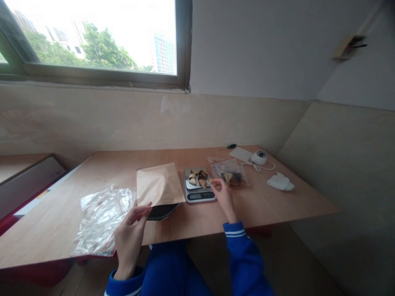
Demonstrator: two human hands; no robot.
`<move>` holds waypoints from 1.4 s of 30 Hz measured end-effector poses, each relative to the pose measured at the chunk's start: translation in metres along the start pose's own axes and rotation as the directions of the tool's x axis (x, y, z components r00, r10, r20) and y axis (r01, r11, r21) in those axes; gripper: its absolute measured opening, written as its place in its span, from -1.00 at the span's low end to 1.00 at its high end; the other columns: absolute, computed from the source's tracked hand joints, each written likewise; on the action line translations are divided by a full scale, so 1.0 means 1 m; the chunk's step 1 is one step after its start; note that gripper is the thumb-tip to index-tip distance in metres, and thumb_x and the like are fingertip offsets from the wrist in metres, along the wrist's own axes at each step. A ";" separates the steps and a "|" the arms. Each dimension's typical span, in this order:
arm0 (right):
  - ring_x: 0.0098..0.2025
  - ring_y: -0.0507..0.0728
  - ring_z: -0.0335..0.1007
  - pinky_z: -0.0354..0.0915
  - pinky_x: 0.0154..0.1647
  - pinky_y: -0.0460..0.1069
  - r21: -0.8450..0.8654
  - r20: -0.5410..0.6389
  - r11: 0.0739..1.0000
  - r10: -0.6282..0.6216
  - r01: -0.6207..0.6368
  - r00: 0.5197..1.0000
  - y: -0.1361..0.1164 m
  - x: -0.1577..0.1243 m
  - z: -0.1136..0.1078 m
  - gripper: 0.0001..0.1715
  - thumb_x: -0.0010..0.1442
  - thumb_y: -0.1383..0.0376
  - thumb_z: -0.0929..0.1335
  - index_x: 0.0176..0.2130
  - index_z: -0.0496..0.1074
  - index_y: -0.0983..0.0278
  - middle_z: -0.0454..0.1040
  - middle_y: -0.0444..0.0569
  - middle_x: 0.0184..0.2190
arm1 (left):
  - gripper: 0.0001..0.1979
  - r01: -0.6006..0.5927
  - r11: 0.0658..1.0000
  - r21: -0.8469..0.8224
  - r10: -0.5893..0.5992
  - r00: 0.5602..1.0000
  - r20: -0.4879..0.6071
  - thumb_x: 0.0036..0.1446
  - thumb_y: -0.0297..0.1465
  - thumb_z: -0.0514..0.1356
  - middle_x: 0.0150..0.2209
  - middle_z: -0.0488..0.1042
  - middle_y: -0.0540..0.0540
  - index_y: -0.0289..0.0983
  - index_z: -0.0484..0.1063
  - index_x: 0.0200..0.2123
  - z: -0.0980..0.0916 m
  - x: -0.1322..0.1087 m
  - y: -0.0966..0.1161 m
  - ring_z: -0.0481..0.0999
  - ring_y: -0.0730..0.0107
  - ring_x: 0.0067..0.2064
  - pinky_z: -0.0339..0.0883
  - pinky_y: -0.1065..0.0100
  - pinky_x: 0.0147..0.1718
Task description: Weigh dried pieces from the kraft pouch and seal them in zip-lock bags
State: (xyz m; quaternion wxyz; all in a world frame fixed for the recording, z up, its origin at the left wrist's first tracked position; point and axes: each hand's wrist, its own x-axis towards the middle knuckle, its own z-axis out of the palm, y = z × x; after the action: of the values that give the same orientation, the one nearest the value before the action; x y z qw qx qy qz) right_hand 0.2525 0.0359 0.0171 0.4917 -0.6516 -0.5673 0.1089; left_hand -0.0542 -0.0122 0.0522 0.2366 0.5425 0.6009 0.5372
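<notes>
My left hand [129, 234] grips the near corner of a brown paper envelope [159, 184] that lies over a dark object at the table's front. My right hand [222, 195] reaches to the right edge of a small digital scale [199, 190], fingers pinched on a small tan piece. Several tan and dark pieces [199, 177] lie on the scale's platform. A clear zip bag [230, 172] with more such pieces lies just right of the scale.
A pile of clear plastic bags [101, 216] lies at the front left of the wooden table [277, 201]. At the back right sit a white round device [259, 157] with a cable, a white paper, a crumpled tissue [280, 181] and a green-handled tool [231, 146].
</notes>
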 end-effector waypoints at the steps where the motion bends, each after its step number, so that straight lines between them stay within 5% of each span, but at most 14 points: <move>1: -0.21 0.22 0.44 0.35 -0.17 0.11 -0.034 0.001 0.999 -0.011 0.011 1.000 0.003 0.005 0.005 -0.72 0.16 0.15 0.29 -0.21 0.41 0.29 0.52 0.08 -0.26 | -0.76 0.002 1.000 0.001 -0.002 1.000 0.001 -0.02 -0.14 0.23 -0.24 0.61 -0.06 -0.17 0.52 -0.38 0.000 0.000 -0.001 0.55 0.13 -0.08 0.45 0.22 -0.12; 4: -0.18 0.24 0.42 0.32 -0.11 0.15 -0.105 0.037 0.992 -0.071 0.075 0.997 0.004 0.014 0.015 -0.73 0.18 0.14 0.27 -0.26 0.43 0.28 0.51 0.09 -0.29 | -0.76 0.001 1.000 -0.001 -0.001 1.000 0.001 -0.02 -0.15 0.24 -0.25 0.62 -0.07 -0.18 0.52 -0.38 0.001 -0.001 -0.002 0.55 0.11 -0.08 0.44 0.19 -0.09; 9: 0.11 0.25 0.25 0.18 0.13 0.20 -0.060 0.018 0.986 -0.156 0.157 0.988 0.002 0.005 0.012 -0.65 0.26 0.16 0.20 -0.15 0.46 0.27 0.35 0.15 0.00 | -0.75 0.017 1.000 0.005 -0.017 1.000 0.014 -0.04 -0.14 0.26 -0.24 0.61 -0.07 -0.19 0.52 -0.37 0.003 0.000 -0.004 0.54 0.11 -0.06 0.39 0.16 -0.02; 16: -0.07 0.19 0.37 0.37 -0.17 0.07 0.170 -0.104 0.985 0.015 0.003 0.994 0.016 -0.040 0.000 -0.65 0.24 0.13 0.21 -0.19 0.47 0.26 0.40 0.12 -0.12 | -0.76 0.048 0.999 0.006 -0.048 0.998 0.029 -0.04 -0.15 0.26 -0.22 0.61 -0.05 -0.18 0.51 -0.37 0.006 0.002 -0.013 0.54 0.13 -0.05 0.39 0.18 -0.01; 22: -0.25 0.17 0.42 0.37 -0.25 0.06 0.321 -0.106 0.935 0.195 -0.152 0.975 0.026 -0.046 -0.005 -0.67 0.18 0.13 0.25 -0.24 0.46 0.29 0.50 0.08 -0.23 | -0.76 -0.003 0.999 0.035 0.003 1.000 -0.005 -0.02 -0.15 0.25 -0.24 0.61 -0.06 -0.19 0.52 -0.38 0.009 0.002 -0.012 0.54 0.14 -0.05 0.42 0.20 -0.05; 26: -0.22 0.16 0.42 0.36 -0.23 0.03 0.323 -0.077 0.939 0.155 -0.123 0.985 0.000 -0.050 -0.013 -0.70 0.21 0.16 0.25 -0.25 0.46 0.29 0.49 0.06 -0.24 | -0.75 -0.092 0.995 0.048 0.093 0.995 -0.026 -0.02 -0.15 0.26 -0.29 0.62 -0.07 -0.20 0.53 -0.38 0.010 0.001 -0.009 0.58 0.15 -0.15 0.48 0.24 -0.16; 29: -0.17 0.12 0.42 0.35 -0.13 0.01 0.373 0.083 0.927 -0.006 -0.025 0.997 -0.046 -0.063 -0.014 -0.74 0.27 0.26 0.21 -0.23 0.46 0.26 0.49 0.00 -0.26 | -0.76 -0.109 0.992 0.068 0.110 0.994 -0.017 -0.02 -0.14 0.27 -0.29 0.62 -0.05 -0.19 0.53 -0.38 0.011 0.000 -0.008 0.60 0.19 -0.21 0.48 0.28 -0.21; 31: -0.13 0.09 0.42 0.35 -0.08 -0.01 0.424 0.261 0.904 -0.184 0.059 0.948 -0.080 -0.073 -0.008 -0.70 0.29 0.33 0.18 -0.18 0.47 0.24 0.50 -0.02 -0.22 | -0.76 -0.087 0.993 0.080 0.086 0.996 0.010 -0.01 -0.14 0.26 -0.26 0.62 -0.04 -0.18 0.53 -0.37 0.012 -0.002 -0.008 0.59 0.20 -0.20 0.48 0.29 -0.21; 34: 0.08 0.07 0.31 0.25 0.13 -0.04 0.380 0.457 0.899 -0.386 0.216 0.801 -0.120 -0.084 0.014 -0.61 0.26 0.45 0.16 -0.02 0.42 0.25 0.43 -0.01 0.02 | -0.75 -0.053 0.996 0.075 0.050 0.998 0.038 0.00 -0.13 0.24 -0.23 0.61 -0.04 -0.17 0.53 -0.35 0.014 -0.004 -0.007 0.58 0.21 -0.16 0.45 0.29 -0.17; 37: 0.12 0.13 0.28 0.27 0.13 -0.02 0.159 0.564 0.924 -0.374 0.348 0.736 -0.138 -0.085 0.040 -0.55 0.19 0.53 0.17 0.04 0.37 0.38 0.39 0.11 0.06 | -0.75 -0.050 0.996 0.072 0.050 0.999 0.004 0.01 -0.14 0.24 -0.21 0.60 -0.03 -0.17 0.52 -0.35 0.013 -0.006 -0.004 0.56 0.21 -0.12 0.42 0.28 -0.12; 42: -0.17 0.22 0.46 0.41 -0.13 0.06 -0.129 0.678 0.898 -0.229 0.420 0.698 -0.146 -0.064 0.085 -0.65 0.16 0.51 0.21 -0.11 0.46 0.42 0.54 0.15 -0.22 | -0.78 -0.092 0.995 0.047 0.093 0.995 -0.027 0.01 -0.16 0.25 -0.21 0.60 -0.02 -0.17 0.52 -0.36 0.012 -0.013 0.004 0.56 0.23 -0.15 0.43 0.31 -0.15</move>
State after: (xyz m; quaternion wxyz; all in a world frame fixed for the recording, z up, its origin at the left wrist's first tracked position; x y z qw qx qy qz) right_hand 0.0802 0.0072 0.0602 0.1816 -0.5228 -0.8177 0.1582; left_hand -0.0386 -0.0202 0.0485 0.1902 0.5673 0.5907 0.5414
